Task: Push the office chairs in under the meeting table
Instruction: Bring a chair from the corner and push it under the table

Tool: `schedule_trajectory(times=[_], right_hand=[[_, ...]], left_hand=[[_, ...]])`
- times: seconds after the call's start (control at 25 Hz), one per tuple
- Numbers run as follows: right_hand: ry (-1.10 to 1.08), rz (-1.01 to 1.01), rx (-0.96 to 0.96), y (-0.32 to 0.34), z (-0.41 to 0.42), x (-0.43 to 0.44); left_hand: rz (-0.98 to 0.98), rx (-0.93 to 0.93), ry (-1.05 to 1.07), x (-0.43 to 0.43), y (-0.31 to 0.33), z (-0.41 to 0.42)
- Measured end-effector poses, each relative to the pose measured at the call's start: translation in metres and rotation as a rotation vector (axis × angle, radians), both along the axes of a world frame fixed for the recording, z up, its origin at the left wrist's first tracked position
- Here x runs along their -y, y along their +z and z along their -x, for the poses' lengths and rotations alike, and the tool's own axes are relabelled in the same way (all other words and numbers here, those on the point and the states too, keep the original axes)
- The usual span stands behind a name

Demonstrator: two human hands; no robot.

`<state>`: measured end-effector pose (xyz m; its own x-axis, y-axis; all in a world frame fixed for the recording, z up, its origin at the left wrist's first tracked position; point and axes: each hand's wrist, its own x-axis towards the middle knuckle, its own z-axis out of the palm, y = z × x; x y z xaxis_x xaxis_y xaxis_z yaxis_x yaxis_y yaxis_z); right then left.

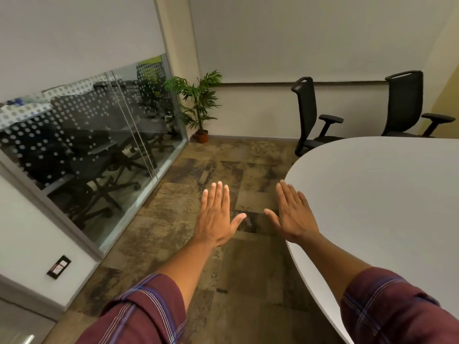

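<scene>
A pot point(201, 135) stands on the floor point(223, 256) in the far corner and holds a green plant point(198, 100).

Two black chairs stand at the far side of the bench point(385, 194). The left chair point(308, 115) has a tall mesh back and one armrest in view; its seat sits at the bench edge, partly hidden behind the top. The right chair point(404, 103) is of the same type, with a mesh back, a top handle and one armrest in view; its lower part is hidden behind the bench. Whether either seat lies under the top cannot be told.

The bench has a plain grey top with a rounded end.

The left hand point(217, 217) is held flat over the floor, fingers straight and together, thumb out; its grip is wide and holds nothing. The right hand point(291, 214) is held the same way at the bench edge, grip wide, holding nothing. Both hands are well apart from the chairs. Both sleeves are maroon check.
</scene>
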<state>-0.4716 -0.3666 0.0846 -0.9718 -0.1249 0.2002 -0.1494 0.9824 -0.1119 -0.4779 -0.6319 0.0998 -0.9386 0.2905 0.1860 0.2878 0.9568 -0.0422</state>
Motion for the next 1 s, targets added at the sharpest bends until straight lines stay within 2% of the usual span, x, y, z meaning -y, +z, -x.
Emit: schedule_trajectory(times=[0.4, 0.52, 1.0], right_hand=[[-0.057, 0.06, 0.007, -0.033, 0.189, 0.026], [-0.065, 0.085, 0.054, -0.038, 0.263, 0.018], [-0.159, 0.063, 0.033, -0.033, 0.519, -0.035]], left_hand=[[-0.008, 0.03, -0.063, 0.02, -0.028, 0.206], [0.003, 0.064, -0.077, 0.017, -0.034, 0.283], [-0.013, 0.071, -0.138, -0.033, -0.028, 0.56]])
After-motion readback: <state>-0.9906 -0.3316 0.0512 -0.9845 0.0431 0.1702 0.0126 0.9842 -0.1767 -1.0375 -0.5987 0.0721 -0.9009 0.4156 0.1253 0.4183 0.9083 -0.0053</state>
